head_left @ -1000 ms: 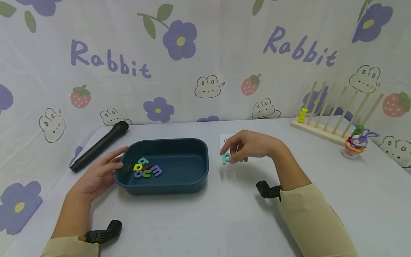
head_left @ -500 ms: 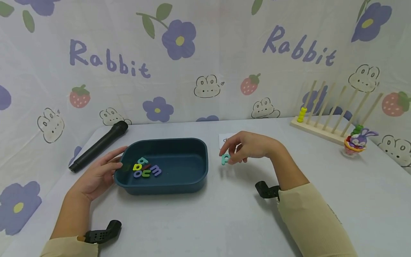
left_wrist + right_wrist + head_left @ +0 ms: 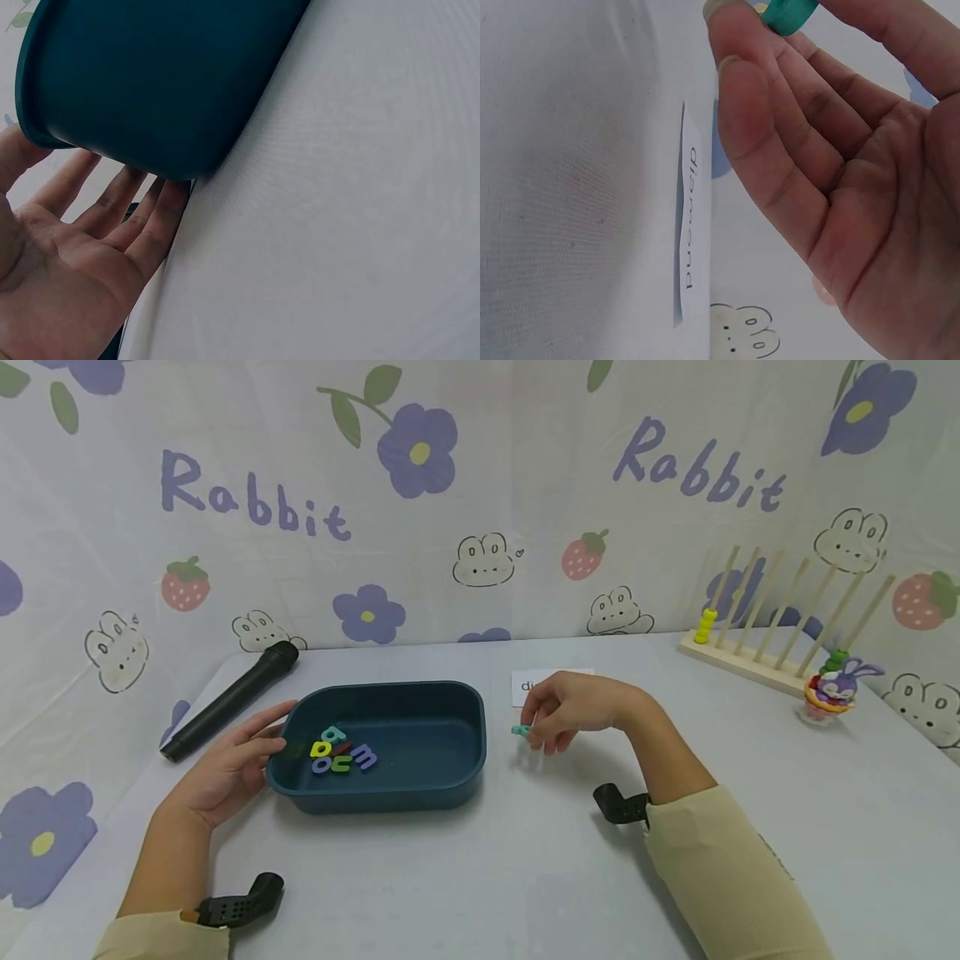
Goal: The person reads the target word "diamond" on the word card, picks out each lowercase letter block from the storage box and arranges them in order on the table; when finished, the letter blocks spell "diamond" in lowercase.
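Observation:
My right hand (image 3: 581, 710) pinches a small teal letter piece (image 3: 520, 730) between thumb and fingers, above the table and just in front of a white word card (image 3: 521, 687). In the right wrist view only part of the teal letter (image 3: 791, 13) shows, and the card (image 3: 692, 225) reads "diamond". With fairly straight fingers, my left hand (image 3: 232, 768) touches the left end of a dark teal plastic tray (image 3: 427, 797); the left wrist view has the fingers (image 3: 112, 202) against its outer wall. Several coloured letters, including a purple m (image 3: 364, 757) and a yellow D (image 3: 321, 749), lie at the tray's left.
A black microphone-shaped stick (image 3: 232, 700) lies behind my left hand. At the back right stands a wooden peg rack (image 3: 750, 664) with yellow beads, beside a rabbit figure on a small cup (image 3: 832, 689). A patterned cloth (image 3: 480, 485) hangs behind the white table.
The teal letter has turned from facing the head camera to nearly edge-on in my right fingers. The right hand has shifted slightly, uncovering more of the card. My left hand and the tray stay put.

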The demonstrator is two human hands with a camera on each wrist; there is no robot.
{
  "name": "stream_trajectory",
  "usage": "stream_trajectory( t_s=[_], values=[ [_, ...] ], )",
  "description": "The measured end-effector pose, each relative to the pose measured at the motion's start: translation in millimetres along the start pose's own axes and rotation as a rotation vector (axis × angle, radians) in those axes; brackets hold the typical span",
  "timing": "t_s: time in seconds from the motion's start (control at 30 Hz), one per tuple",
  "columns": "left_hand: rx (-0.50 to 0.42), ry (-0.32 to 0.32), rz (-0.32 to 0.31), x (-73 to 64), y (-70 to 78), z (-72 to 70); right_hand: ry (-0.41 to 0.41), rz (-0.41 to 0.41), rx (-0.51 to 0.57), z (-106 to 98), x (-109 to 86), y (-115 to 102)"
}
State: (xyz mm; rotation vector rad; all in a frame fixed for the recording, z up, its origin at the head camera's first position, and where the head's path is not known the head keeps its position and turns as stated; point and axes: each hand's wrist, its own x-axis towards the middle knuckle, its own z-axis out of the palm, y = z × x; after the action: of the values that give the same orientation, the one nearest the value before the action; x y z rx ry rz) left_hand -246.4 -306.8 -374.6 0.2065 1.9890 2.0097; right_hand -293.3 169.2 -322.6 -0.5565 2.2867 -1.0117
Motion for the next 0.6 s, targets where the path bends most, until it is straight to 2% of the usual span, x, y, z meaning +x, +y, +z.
stream_trajectory(
  t_s=[0.43, 0.6],
  values=[
    [0.002, 0.0, -0.002, 0.6, -0.9, -0.8, -0.039, 0.015, -0.001, 4.5, 1.4, -1.0],
    [-0.003, 0.001, -0.005, 0.3, -1.0, -0.8, -0.027, 0.022, -0.007, 5.4, 2.2, -0.3]
  ],
)
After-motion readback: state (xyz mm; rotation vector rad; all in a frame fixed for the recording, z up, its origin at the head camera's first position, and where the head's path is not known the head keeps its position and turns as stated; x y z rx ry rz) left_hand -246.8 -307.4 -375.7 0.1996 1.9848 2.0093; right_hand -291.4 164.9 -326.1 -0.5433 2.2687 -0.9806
